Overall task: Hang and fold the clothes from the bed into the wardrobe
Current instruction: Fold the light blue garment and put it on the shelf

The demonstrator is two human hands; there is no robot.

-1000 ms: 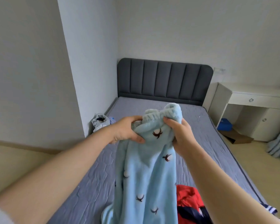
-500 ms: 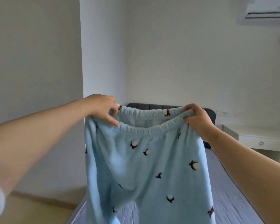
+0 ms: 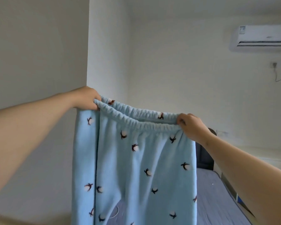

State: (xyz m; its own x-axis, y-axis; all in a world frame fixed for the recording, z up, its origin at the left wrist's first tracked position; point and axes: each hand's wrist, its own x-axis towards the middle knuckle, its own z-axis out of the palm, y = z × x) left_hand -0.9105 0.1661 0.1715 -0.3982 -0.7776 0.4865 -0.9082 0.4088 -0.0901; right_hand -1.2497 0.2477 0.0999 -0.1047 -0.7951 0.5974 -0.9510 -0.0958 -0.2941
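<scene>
Light blue fleece trousers with small dark-and-white cotton-flower prints hang in front of me, held up by their elastic waistband. My left hand grips the waistband's left end, fingers curled over the fabric. My right hand pinches the waistband's right end, a little lower than the left. The waistband is stretched wide between both hands and the legs hang straight down out of the frame. The bed with its grey-blue mattress shows behind the trousers at lower right. The wardrobe is not in view.
A dark padded headboard peeks out right of the trousers. A white wall corner stands behind my left hand. An air conditioner hangs high on the right wall, with a white desk top below it.
My hands moved apart from a bunched grip to the two ends of the waistband and lifted the trousers high. My view tilted upward, so most of the bed dropped out of sight.
</scene>
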